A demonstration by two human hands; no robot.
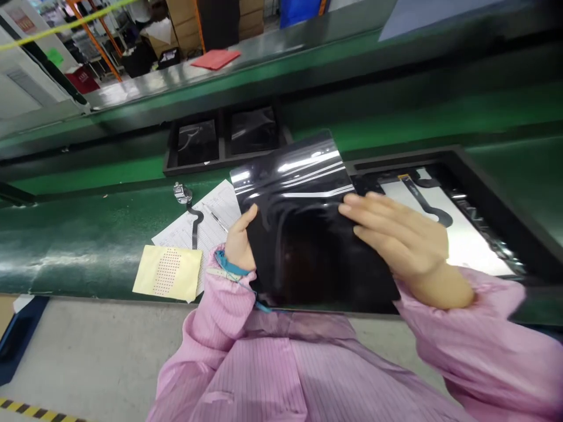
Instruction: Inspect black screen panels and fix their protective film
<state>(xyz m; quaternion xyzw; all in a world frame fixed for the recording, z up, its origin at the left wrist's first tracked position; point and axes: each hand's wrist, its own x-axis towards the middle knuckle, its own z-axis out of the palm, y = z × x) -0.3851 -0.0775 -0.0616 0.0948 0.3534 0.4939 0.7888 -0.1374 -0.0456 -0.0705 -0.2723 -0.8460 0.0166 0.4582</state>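
Observation:
A glossy black screen panel (316, 252) is tilted up in front of me. Across its top part, what looks like clear film (290, 167) shows bright, wavy reflections. My left hand (241, 243) grips the panel's left edge, thumb on the front face and the other fingers hidden behind. A blue strap circles that wrist. Over the panel's right side lies my right hand (400, 234), its fingers stretched out and touching the surface; its thumb is hidden. Right of the panel, a dark tray (475, 170) holds a screen part with a white back (466, 240) and a black flex cable (424, 202).
Behind the panel stands a dark two-compartment tray (222, 143) with filmed black pieces. Left on the green bench (88, 234) are a yellow note (167, 272), printed paper (176, 231), a pen (215, 218) and a small cable (196, 220). A red sheet (215, 59) lies on the ledge.

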